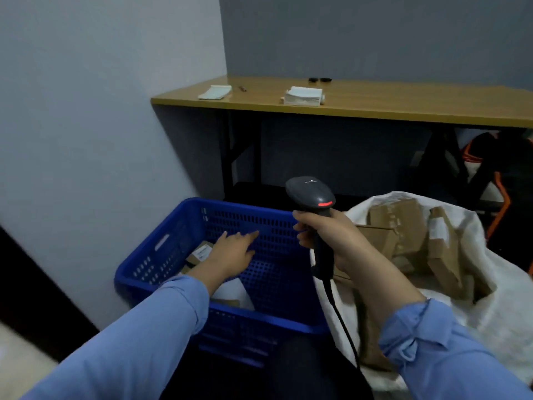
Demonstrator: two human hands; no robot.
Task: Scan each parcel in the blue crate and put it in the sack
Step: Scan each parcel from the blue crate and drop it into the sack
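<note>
Inside the blue crate [277, 272], the left grip [234, 253] is held spread, fingers straight, just above a labelled parcel [200, 253] lying toward the far left corner; whether it is touched cannot be told. A scanner [311, 194], red light lit, is clasped by its handle in the right grip [327, 236], between crate and white sack [501, 301]. Several cardboard parcels [399, 223] are seen lying in the sack. Behind, a paper stack [304, 96] is carried on a wooden surface [403, 106].

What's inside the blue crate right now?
In the crate: a labelled brown parcel by the left hand, a white parcel nearer. The left sleeve and near wall hide the rest.
</note>
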